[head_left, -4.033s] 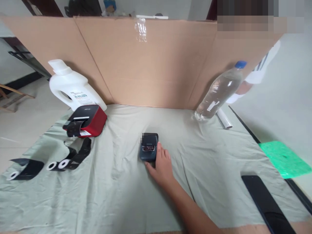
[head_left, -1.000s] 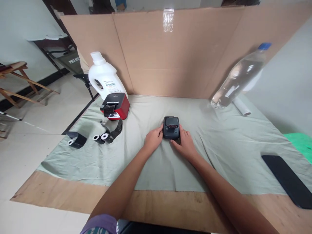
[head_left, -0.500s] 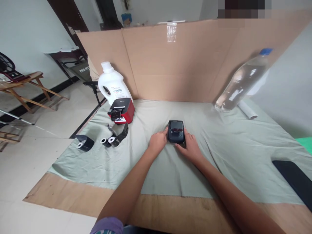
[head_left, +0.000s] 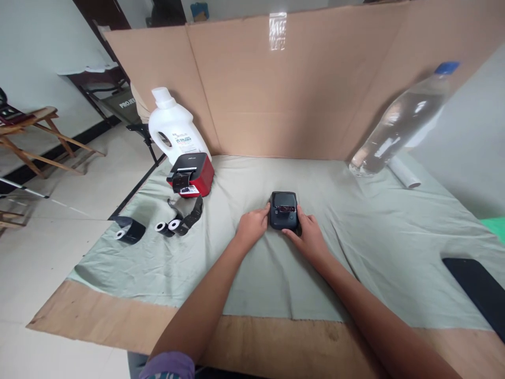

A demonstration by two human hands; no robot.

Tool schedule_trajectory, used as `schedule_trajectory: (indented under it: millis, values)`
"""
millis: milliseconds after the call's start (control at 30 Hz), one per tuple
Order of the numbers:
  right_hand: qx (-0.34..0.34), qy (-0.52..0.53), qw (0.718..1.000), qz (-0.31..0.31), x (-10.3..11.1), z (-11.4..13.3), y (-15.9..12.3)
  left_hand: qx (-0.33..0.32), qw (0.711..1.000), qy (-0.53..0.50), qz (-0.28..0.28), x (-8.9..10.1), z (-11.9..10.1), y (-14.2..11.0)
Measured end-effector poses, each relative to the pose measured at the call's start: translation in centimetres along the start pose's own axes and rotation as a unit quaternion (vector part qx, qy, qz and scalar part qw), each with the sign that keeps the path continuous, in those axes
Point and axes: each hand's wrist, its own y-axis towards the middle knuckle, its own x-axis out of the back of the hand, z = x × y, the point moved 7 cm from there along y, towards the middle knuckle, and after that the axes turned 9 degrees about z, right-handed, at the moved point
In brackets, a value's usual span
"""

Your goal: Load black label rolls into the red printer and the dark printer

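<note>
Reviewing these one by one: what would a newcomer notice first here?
The small black device on the pale green cloth catches the eye first, with the left hand at its left side and the right hand at its right. Behind stands a broad cardboard panel; before it are a white jug at left and a clear bottle at right.

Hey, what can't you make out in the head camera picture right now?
In the head view:
Black device: parts of its sides, covered by the left hand and right hand.
White jug: its base, behind the red-and-black box.
Jug's lettering: smaller lines, too small to read.
Phone: its right part, cut off by the picture's edge.
Green sheet: likewise.
</note>
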Motion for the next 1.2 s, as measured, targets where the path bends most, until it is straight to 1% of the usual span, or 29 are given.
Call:
schedule_trajectory:
  millis: [300,533,767,867,967,1033,1067,1133,1200]
  values:
    - [-0.020,0.019,1.000,0.011,0.2,0.0,0.0,0.005,1.000,0.004,0.023,0.0,0.1,0.1]
    - [-0.010,0.000,1.000,0.001,0.2,0.0,0.1,0.010,0.999,0.029,0.035,0.4,-0.2,0.0]
    - [0.006,-0.015,1.000,0.003,0.0,0.1,0.1,0.018,0.999,0.041,0.025,0.6,-0.6,-0.2]
    - [-0.002,-0.013,1.000,0.006,0.0,0.2,0.2,0.012,0.999,0.029,0.013,0.5,-0.4,-0.3]
    - [-0.027,-0.015,1.000,-0.004,0.5,0.6,0.1,0.017,0.999,-0.028,-0.008,0.5,0.5,-0.2]
    - [-0.052,-0.027,0.998,-0.009,1.1,1.1,0.1,0.024,0.993,-0.113,-0.022,0.3,1.5,0.2]
    - [-0.069,-0.035,0.997,-0.008,1.3,1.4,0.2,0.025,0.985,-0.167,-0.022,0.1,2.0,0.5]
    - [-0.099,-0.051,0.994,-0.009,1.6,2.0,0.6,0.023,0.961,-0.277,-0.007,-0.5,2.7,1.2]
    - [-0.119,-0.063,0.990,-0.034,1.5,2.6,1.3,0.017,0.934,-0.357,0.013,-1.2,3.1,1.7]
